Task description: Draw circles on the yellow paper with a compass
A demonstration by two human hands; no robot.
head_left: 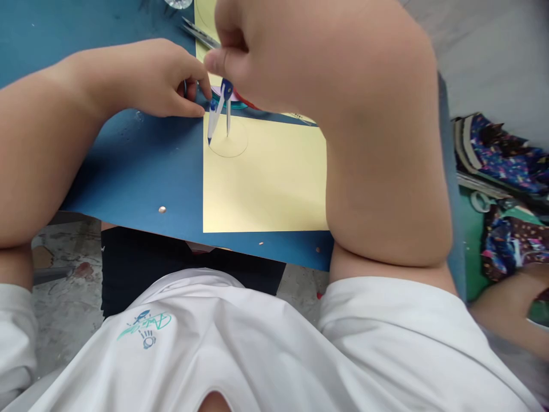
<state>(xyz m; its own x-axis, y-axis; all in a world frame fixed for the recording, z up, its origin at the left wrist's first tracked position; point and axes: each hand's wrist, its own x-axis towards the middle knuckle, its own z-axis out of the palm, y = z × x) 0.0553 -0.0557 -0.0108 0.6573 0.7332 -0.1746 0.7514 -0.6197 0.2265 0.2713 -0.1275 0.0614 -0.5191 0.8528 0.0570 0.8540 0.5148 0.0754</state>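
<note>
A drawing compass (226,91) with a blue hinge stands on a pale yellow sheet of paper (274,177). My right hand (266,57) is closed on its top, and my fingers hide the handle. One leg's metal point rests inside a thin pencilled circle (246,143); the other leg holds a blue and white pen or pencil, its tip at the circle's left side. By the sheet's upper left corner is my left hand (171,80), palm down, thumb and index finger a little apart with nothing visible between them. The thumb tip meets the paper's edge.
Scissors (199,33) lie beyond my hands on another yellow sheet (206,11). Partly hidden behind the compass are a teal and a red item. The blue table (128,166) ends just before my body. Patterned bags (510,149) and another person's arm (506,309) are at the right.
</note>
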